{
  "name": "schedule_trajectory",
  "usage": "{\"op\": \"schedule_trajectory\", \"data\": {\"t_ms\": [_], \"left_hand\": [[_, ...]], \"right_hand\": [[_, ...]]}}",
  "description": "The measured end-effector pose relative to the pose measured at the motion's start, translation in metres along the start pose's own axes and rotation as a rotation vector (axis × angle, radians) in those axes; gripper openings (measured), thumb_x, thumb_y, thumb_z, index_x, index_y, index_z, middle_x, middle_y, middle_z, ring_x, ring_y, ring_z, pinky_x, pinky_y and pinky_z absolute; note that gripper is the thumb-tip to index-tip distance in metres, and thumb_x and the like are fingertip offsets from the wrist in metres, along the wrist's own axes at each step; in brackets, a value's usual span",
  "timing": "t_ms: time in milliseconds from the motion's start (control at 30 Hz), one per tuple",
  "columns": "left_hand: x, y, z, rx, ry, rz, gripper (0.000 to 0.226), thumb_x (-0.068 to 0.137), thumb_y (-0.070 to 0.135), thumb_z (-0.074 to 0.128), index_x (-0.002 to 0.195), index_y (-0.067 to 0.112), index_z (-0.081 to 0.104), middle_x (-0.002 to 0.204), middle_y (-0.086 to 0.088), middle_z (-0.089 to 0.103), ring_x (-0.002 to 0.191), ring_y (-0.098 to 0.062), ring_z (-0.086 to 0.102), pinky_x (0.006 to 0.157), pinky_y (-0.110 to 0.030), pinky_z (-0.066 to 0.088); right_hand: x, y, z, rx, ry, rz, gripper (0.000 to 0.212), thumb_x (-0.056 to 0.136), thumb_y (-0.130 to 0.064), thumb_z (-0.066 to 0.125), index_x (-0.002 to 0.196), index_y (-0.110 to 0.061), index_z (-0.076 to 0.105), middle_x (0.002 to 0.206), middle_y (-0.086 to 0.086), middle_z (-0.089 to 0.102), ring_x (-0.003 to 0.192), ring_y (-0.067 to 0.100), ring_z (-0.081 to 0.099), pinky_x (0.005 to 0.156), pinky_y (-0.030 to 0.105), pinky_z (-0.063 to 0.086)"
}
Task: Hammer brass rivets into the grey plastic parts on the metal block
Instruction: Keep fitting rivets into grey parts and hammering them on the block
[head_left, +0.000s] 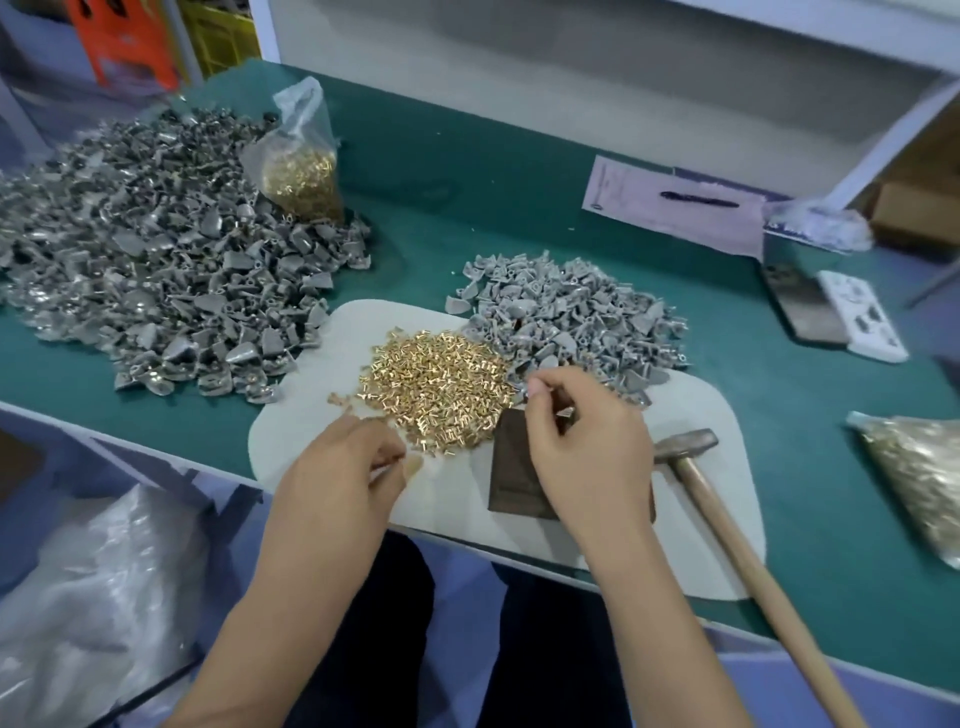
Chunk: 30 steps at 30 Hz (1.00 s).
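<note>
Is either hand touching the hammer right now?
Apart. The head view shows the hammer lying alone on the white mat, with bare mat between its head and the right hand; the left hand is farther off.

rivets (441, 387) on pad (691, 415) | block (511, 478) right of them | hammer (727, 525) right of block

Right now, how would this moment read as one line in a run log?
stage: picking parts | left hand: pinching rivets | right hand: holding grey part over metal block | hammer: lying untouched
</note>
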<state>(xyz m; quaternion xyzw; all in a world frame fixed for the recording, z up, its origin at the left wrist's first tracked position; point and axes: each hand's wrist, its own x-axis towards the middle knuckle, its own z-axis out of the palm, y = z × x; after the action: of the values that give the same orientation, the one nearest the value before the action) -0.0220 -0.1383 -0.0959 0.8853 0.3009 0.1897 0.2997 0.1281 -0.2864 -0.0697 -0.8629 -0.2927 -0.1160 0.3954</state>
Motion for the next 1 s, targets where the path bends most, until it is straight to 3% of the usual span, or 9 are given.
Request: {"op": "schedule_trajectory", "data": {"t_ms": [100, 200, 300, 467, 633, 733, 833, 900, 1000], "left_hand": [[0.001, 0.005, -0.002, 0.033, 0.007, 0.030, 0.015, 0.090, 0.032, 0.070, 0.079, 0.029, 0.062, 0.078, 0.012, 0.053, 0.073, -0.010, 0.052, 0.063, -0.036, 0.046], [0.003, 0.009, -0.004, 0.176, -0.045, 0.037, 0.011, 0.095, 0.038, 0.061, 0.091, 0.028, 0.061, 0.089, 0.013, 0.052, 0.088, -0.015, 0.052, 0.065, -0.034, 0.039], [0.000, 0.015, -0.003, 0.163, -0.071, 0.111, 0.016, 0.098, 0.041, 0.052, 0.098, 0.027, 0.058, 0.098, 0.013, 0.051, 0.093, -0.014, 0.052, 0.068, -0.035, 0.043], [-0.006, 0.047, -0.007, -0.230, -0.047, 0.191, 0.015, 0.097, 0.049, 0.047, 0.093, 0.037, 0.055, 0.096, 0.020, 0.057, 0.092, 0.002, 0.052, 0.074, -0.014, 0.041], [0.002, 0.083, -0.007, -0.639, -0.238, 0.157, 0.022, 0.095, 0.046, 0.054, 0.089, 0.028, 0.064, 0.074, 0.021, 0.064, 0.063, 0.005, 0.054, 0.057, -0.009, 0.040], [0.005, 0.092, -0.006, -0.806, -0.391, 0.140, 0.025, 0.097, 0.037, 0.054, 0.089, 0.017, 0.066, 0.059, 0.026, 0.059, 0.052, 0.011, 0.052, 0.051, -0.002, 0.036], [0.005, 0.097, -0.001, -0.847, -0.474, 0.114, 0.024, 0.096, 0.035, 0.057, 0.087, 0.016, 0.069, 0.058, 0.024, 0.061, 0.052, 0.011, 0.054, 0.051, 0.000, 0.037], [0.006, 0.096, 0.006, -0.794, -0.414, 0.120, 0.021, 0.095, 0.038, 0.060, 0.088, 0.023, 0.074, 0.071, 0.019, 0.070, 0.064, 0.007, 0.062, 0.059, -0.004, 0.043], [0.013, 0.089, 0.018, -0.546, -0.171, 0.205, 0.017, 0.098, 0.041, 0.060, 0.093, 0.032, 0.072, 0.092, 0.018, 0.072, 0.087, -0.002, 0.066, 0.070, -0.015, 0.048]], "right_hand": [[0.001, 0.002, -0.002, 0.054, -0.008, 0.030, 0.015, 0.097, -0.036, 0.057, 0.098, -0.032, 0.072, 0.087, -0.020, 0.071, 0.079, 0.001, 0.065, 0.070, 0.033, 0.055], [0.003, 0.003, -0.002, 0.060, -0.017, 0.040, 0.017, 0.097, -0.038, 0.056, 0.097, -0.033, 0.072, 0.086, -0.021, 0.071, 0.080, 0.001, 0.064, 0.072, 0.033, 0.055], [0.002, 0.004, -0.002, 0.079, -0.009, 0.038, 0.017, 0.096, -0.038, 0.056, 0.097, -0.032, 0.072, 0.085, -0.020, 0.071, 0.080, 0.001, 0.064, 0.073, 0.034, 0.055], [0.000, -0.002, -0.011, 0.216, -0.044, 0.016, 0.012, 0.097, -0.024, 0.062, 0.096, -0.030, 0.073, 0.088, -0.020, 0.071, 0.085, 0.005, 0.066, 0.077, 0.033, 0.055], [-0.017, -0.009, -0.044, 0.602, -0.182, -0.053, 0.016, 0.096, -0.018, 0.063, 0.103, -0.024, 0.075, 0.095, -0.008, 0.074, 0.087, 0.014, 0.069, 0.075, 0.021, 0.053], [-0.024, -0.003, -0.058, 0.656, -0.263, -0.017, 0.017, 0.095, -0.014, 0.068, 0.106, -0.024, 0.077, 0.095, -0.007, 0.075, 0.086, 0.013, 0.070, 0.074, 0.019, 0.051], [-0.025, 0.005, -0.065, 0.667, -0.263, 0.020, 0.019, 0.093, -0.011, 0.071, 0.100, -0.027, 0.077, 0.086, -0.009, 0.074, 0.077, 0.008, 0.067, 0.070, 0.017, 0.050], [-0.025, 0.010, -0.067, 0.597, -0.234, 0.019, 0.015, 0.092, -0.017, 0.071, 0.095, -0.031, 0.074, 0.085, -0.009, 0.072, 0.076, 0.007, 0.065, 0.069, 0.019, 0.050], [-0.022, 0.020, -0.068, 0.435, -0.153, 0.068, 0.009, 0.088, -0.024, 0.067, 0.085, -0.033, 0.066, 0.074, -0.013, 0.065, 0.063, 0.004, 0.054, 0.060, 0.016, 0.044]]}}
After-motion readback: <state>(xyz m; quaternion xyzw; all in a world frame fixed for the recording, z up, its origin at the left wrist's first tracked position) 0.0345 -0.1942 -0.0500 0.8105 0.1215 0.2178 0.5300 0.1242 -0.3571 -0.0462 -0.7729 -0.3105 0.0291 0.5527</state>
